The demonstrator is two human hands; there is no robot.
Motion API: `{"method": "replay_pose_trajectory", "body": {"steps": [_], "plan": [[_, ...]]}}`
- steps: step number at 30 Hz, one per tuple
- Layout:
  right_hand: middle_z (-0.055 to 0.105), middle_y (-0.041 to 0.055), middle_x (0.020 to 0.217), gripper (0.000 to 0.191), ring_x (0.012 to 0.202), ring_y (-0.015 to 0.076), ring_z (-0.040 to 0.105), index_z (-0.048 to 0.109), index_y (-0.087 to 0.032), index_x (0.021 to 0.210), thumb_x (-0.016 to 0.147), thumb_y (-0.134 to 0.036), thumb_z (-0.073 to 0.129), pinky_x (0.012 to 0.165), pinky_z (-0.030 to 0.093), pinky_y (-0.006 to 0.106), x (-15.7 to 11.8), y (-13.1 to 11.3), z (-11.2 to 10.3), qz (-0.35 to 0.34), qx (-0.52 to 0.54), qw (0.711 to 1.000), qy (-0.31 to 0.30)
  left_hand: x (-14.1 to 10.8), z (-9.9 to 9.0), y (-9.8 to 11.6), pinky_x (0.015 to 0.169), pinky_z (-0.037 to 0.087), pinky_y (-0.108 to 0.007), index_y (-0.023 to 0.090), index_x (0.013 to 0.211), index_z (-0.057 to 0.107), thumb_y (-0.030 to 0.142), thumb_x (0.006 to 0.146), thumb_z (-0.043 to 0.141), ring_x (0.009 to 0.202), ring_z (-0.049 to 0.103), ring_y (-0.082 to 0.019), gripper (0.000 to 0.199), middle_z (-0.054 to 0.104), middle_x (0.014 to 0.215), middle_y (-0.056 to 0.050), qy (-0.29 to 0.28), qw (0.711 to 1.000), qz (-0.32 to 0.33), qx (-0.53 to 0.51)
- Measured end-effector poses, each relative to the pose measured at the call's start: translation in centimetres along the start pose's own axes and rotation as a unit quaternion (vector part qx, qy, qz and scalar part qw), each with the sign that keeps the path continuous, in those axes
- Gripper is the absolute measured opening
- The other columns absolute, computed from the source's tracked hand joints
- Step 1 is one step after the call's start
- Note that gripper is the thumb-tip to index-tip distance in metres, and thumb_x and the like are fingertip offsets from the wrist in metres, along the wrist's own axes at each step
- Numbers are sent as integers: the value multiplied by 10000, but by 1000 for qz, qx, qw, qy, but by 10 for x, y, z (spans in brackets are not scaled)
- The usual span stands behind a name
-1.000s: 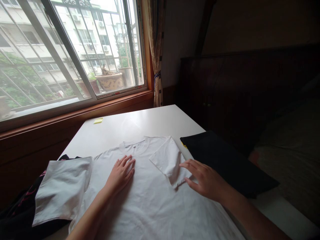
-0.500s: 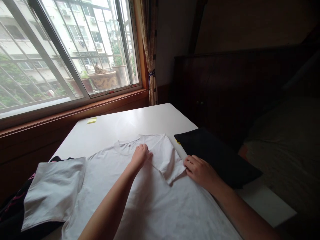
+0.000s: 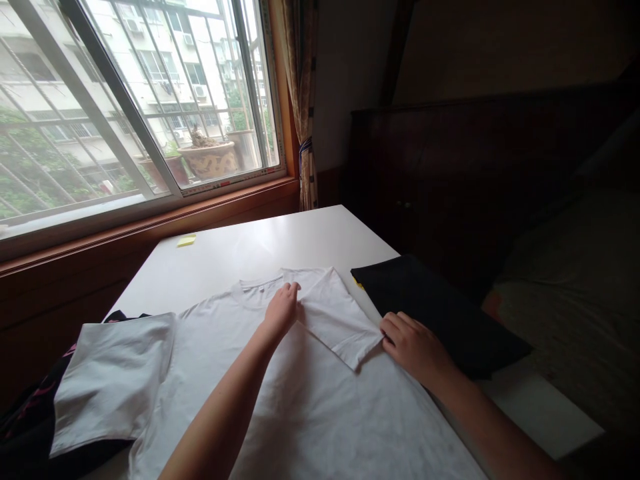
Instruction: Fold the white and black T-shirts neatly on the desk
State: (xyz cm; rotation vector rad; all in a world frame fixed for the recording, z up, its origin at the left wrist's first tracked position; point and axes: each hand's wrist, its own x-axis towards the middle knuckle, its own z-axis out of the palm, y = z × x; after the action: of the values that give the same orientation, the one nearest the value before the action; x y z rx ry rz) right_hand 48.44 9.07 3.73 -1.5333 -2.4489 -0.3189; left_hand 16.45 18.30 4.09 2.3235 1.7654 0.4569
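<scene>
A white T-shirt (image 3: 205, 373) lies spread over the table, its collar toward the far side. Its right sleeve is folded inward across the upper chest, while the left sleeve (image 3: 115, 373) lies flat out to the side. Just below the collar, my left hand (image 3: 283, 307) is closed on the fabric, apparently pinching the folded part. My right hand (image 3: 413, 343) pinches the outer corner of the folded sleeve. The fingertips of both hands are partly hidden.
Folded black fabric (image 3: 435, 313) with a yellow bit at its edge lies at the right of the white table (image 3: 270, 240). Dark clothing with pink marks (image 3: 30, 413) sits under the left sleeve. A yellow note (image 3: 187, 241) is near the far left edge, below a barred window.
My right hand has moved slightly right, pulling the sleeve straighter and smoothing its creases. My left hand keeps its place on the shirt. The view has shifted a little.
</scene>
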Motion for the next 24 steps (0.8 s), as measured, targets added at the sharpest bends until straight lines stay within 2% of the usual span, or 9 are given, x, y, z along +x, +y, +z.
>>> {"method": "replay_pose_trajectory", "body": {"steps": [3,6,8,10,15,20,24], "plan": [[660,43,1008,159,946,234,597,615,-220,922,880,-67,608,816,447,354,-1,0,-1,-13,22,1000,9,2,2,12,1081,451,-445,187,1321,593,135,960,475,1307,556,-291,383,612,1381,-153,13,997,69,20],[665,48,1118,252,1006,230,597,645,-227,1050,896,-39,580,869,452,352,-2,0,1,-44,56,997,17,8,13,29,1209,348,-412,246,1391,579,271,1011,496,1465,422,-248,389,560,1510,-68,-15,984,178,19],[669,45,1077,247,993,225,598,659,-226,1039,914,-38,560,870,453,348,-3,0,3,-62,66,996,17,14,26,42,1246,303,-413,247,1474,515,351,1034,479,1521,352,-235,454,492,1589,-48,-37,968,247,28],[666,45,996,213,954,224,595,668,-218,972,923,-45,555,852,451,348,-4,0,6,-68,65,995,18,20,41,54,1253,297,-443,217,1537,443,405,1059,418,1538,327,-245,514,431,1634,-62,-50,959,276,43],[648,42,895,185,890,231,579,658,-206,885,915,-52,561,812,427,359,-9,2,9,-56,61,996,18,46,67,68,1270,247,-494,164,1568,398,461,1086,283,1560,276,-262,577,357,1665,-102,-43,970,235,56],[653,36,867,173,867,220,581,644,-206,863,911,-61,562,801,405,351,-13,3,9,-50,78,996,13,73,71,61,1265,255,-491,167,1585,367,463,1081,281,1568,253,-250,590,308,1682,-113,-36,978,197,64],[659,37,853,168,848,214,577,640,-207,842,917,-80,559,792,394,351,-15,2,7,-50,90,995,16,84,71,58,1267,245,-496,191,1591,361,469,1078,289,1566,261,-244,588,300,1687,-102,-39,980,180,73]]}}
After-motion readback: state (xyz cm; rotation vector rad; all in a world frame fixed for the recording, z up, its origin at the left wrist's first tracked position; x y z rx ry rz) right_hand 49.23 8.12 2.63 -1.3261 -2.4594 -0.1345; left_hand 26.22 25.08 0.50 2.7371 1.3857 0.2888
